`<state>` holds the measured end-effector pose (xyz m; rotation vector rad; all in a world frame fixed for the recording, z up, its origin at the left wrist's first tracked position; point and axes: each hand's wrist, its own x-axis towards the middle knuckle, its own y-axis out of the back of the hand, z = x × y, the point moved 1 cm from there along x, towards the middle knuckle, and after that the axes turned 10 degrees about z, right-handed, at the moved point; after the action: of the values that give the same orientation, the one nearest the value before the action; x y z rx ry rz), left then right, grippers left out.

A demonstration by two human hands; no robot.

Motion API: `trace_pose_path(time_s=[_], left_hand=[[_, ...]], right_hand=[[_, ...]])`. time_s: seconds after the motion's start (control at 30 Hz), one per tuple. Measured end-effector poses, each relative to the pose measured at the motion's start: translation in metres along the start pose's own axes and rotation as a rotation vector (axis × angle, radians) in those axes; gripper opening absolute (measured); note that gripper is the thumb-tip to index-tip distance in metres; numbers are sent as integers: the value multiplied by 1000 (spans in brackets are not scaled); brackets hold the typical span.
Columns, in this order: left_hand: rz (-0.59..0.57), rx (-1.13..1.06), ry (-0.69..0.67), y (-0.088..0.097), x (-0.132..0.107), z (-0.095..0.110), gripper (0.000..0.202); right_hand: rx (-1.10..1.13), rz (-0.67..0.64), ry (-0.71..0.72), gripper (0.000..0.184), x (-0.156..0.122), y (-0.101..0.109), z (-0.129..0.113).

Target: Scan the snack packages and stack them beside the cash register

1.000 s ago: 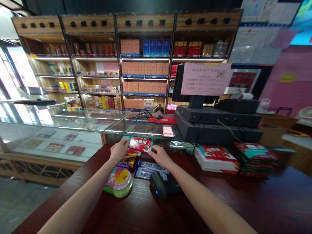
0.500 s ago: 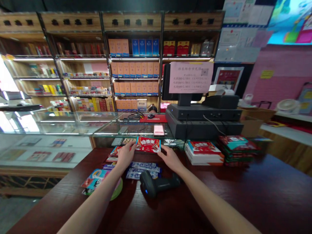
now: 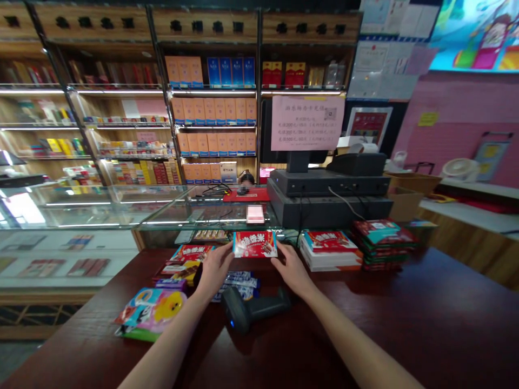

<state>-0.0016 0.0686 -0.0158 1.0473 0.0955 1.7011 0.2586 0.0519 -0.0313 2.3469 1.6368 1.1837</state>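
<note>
I'm looking into a small retail shop. At 12 o'clock stand lit wooden shelves [image 3: 214, 108] packed with boxed goods; at 1 o'clock, a till terminal [image 3: 328, 183] behind a pink price notice [image 3: 308, 123]; at 9 o'clock, a glass display case [image 3: 89, 208]. A barcode scanner [image 3: 247, 310] lies on the dark wooden worktop [image 3: 385, 302] (a giveaway, that).

Pink notice [image 3: 307, 123] print too blurred to read; pink card [image 3: 255, 214] blurred; blue-white wrappers [image 3: 237, 284] partly behind barcode scanner [image 3: 251, 309].
</note>
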Motion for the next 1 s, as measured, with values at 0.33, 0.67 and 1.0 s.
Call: trace_pose_path(time_s=[0.33,0.67,1.0], left_hand=[[-61,-39,-78,0,-6,-6,47],[-17,18,-69,-2,-16,-6,47],[2,-22,-96,1,-22,-6,64]], right_hand=[[-15,56,69,54,-11,4,6],[-24,85,96,56,-16,5,6],[11,99,176,43,-21,14,-11]])
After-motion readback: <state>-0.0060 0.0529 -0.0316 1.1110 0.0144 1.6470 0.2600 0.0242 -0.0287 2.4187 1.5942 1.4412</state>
